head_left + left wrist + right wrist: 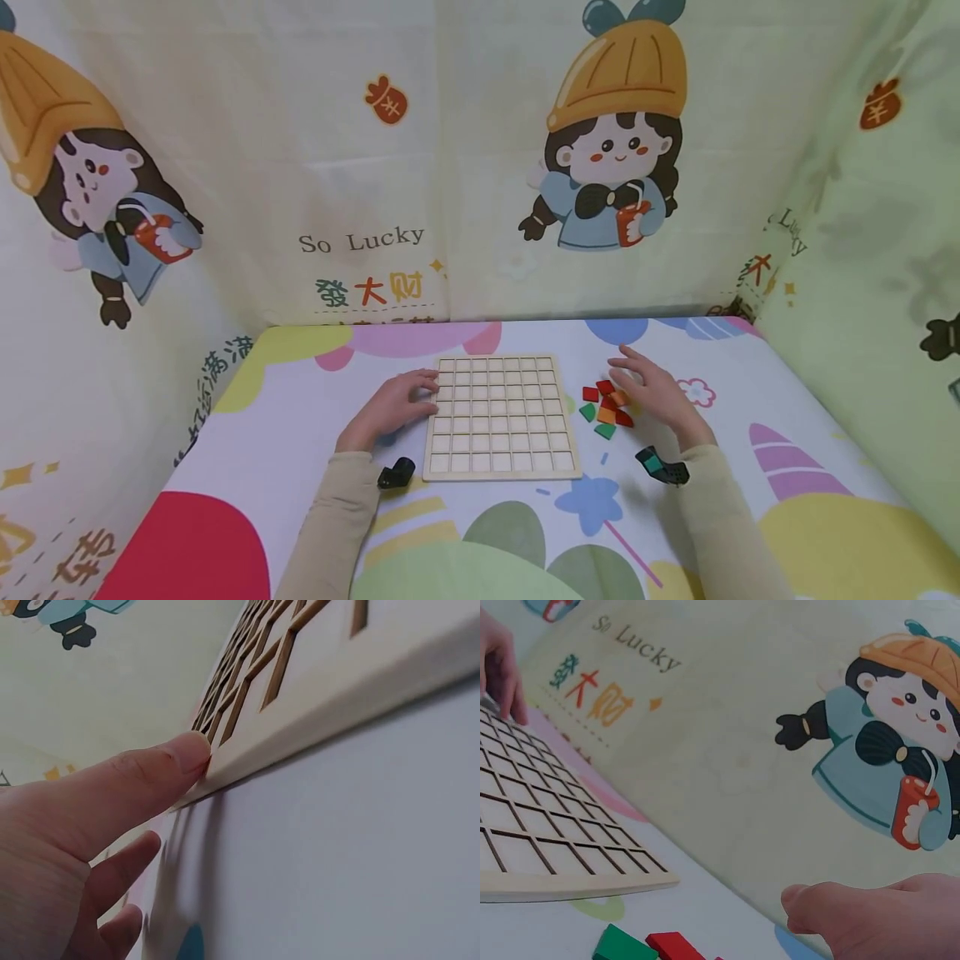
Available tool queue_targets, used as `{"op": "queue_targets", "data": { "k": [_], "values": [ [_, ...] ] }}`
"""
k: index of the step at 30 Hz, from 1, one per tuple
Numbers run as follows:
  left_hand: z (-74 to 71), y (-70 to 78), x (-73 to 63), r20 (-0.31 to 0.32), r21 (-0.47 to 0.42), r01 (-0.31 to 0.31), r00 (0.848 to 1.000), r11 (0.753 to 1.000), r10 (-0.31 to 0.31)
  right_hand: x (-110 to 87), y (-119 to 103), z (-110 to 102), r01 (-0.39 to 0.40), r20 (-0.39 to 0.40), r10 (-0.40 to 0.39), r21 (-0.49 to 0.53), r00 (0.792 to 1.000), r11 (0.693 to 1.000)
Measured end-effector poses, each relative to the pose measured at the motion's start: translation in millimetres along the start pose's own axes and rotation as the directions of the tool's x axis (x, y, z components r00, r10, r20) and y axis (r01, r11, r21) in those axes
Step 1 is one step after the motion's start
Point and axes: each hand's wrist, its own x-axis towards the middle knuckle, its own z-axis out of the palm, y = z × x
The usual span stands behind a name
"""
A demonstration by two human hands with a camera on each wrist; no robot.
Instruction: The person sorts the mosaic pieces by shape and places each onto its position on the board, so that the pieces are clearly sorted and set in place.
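A square wooden grid board (pixel 501 483) lies flat on the table, its cells bare. My left hand (pixel 393 406) is at the board's left edge, thumb and fingers reaching to the rim; in the left wrist view the thumb (pixel 142 780) overlaps the frame's edge. To the right of the board is a small pile of colored pieces (pixel 606 408), red, orange and green, flat and of different shapes. Just beyond and right of that pile, my right hand (pixel 657 392) hovers with fingers extended, holding nothing. In the right wrist view a green piece (pixel 622 945) and red pieces lie below the board's corner.
A patterned cloth (pixel 300 467) covers the table. Printed fabric walls (pixel 480 275) stand at the back and both sides. Each wrist wears a black camera, one at the left wrist (pixel 397 473) and one at the right (pixel 662 467).
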Motion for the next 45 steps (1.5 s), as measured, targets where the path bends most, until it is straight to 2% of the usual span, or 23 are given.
{"op": "queue_targets", "data": {
  "k": [12, 17, 23, 28, 32, 36, 42, 45],
  "values": [
    [1.9, -5.1, -6.4, -0.037, -0.026, -0.046, 0.998, 0.999, 0.045, -8.6, 3, -3, 0.044, -0.025, -0.044, -0.008, 0.999, 0.999],
    [1.9, -5.2, -6.3, -0.039, -0.041, -0.043, 0.998, 0.998, 0.041, -10.2, 5, -2, 0.014, -0.031, -0.013, 0.025, 0.999, 1.0],
    [1.6, -6.8, -5.6, -0.047, -0.041, -0.023, 0.999, 0.999, 0.021, -9.5, 10, 0, -0.033, -0.029, 0.033, 0.0, 0.999, 0.999],
    [3.1, -7.8, -4.9, -0.051, -0.046, -0.031, 0.998, 0.998, 0.029, -9.6, 12, 1, -0.029, -0.03, 0.028, -0.027, 0.999, 0.999],
    [3.6, -6.6, -4.9, -0.052, -0.061, -0.027, 0.998, 0.998, 0.024, -8.6, 13, 4, -0.04, -0.013, 0.039, -0.011, 0.999, 0.999],
    [3.9, -5.6, -5.0, -0.044, -0.061, -0.006, 0.999, 0.998, 0.003, -6.3, 11, 8, -0.06, 0.006, 0.06, -0.003, 0.998, 0.998],
    [3.8, -5.6, -4.3, -0.038, -0.058, 0.035, 0.999, 0.998, -0.037, -2.7, 9, 11, -0.066, -0.011, 0.066, -0.009, 0.998, 0.998],
    [3.9, -5.5, -4.4, -0.04, -0.055, 0.016, 0.999, 0.998, -0.018, -2.3, 10, 11, -0.07, -0.011, 0.069, -0.005, 0.998, 0.998]
  ]
}}
